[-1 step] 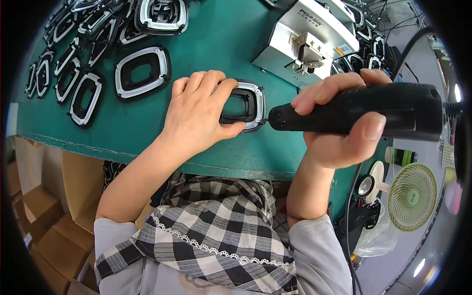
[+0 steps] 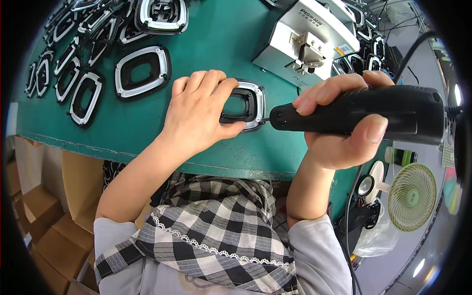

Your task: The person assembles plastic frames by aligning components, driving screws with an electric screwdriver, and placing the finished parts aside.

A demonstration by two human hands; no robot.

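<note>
A rounded black plastic frame with a light grey ring [image 2: 258, 101] lies on the green tabletop in front of me. My left hand [image 2: 196, 113] grips its left side, index finger at the far edge and thumb at the near edge, hiding that side. In my right hand [image 2: 339, 118] is a black electric screwdriver [image 2: 408, 110], held level with fingers and thumb wrapped round its body. Its thin bit [image 2: 265, 120] reaches the frame's near right corner. Whether a screw sits under the tip is too small to tell.
More frames [image 2: 142, 73] lie at the left, several piled [image 2: 88, 29] toward the far corner. A silver box-shaped machine [image 2: 305, 44] stands at the far right, with other frames behind it. A cable [image 2: 415, 44] trails from the screwdriver. At the lower right is a green fan [image 2: 412, 196]; cardboard boxes [image 2: 54, 241] stand lower left.
</note>
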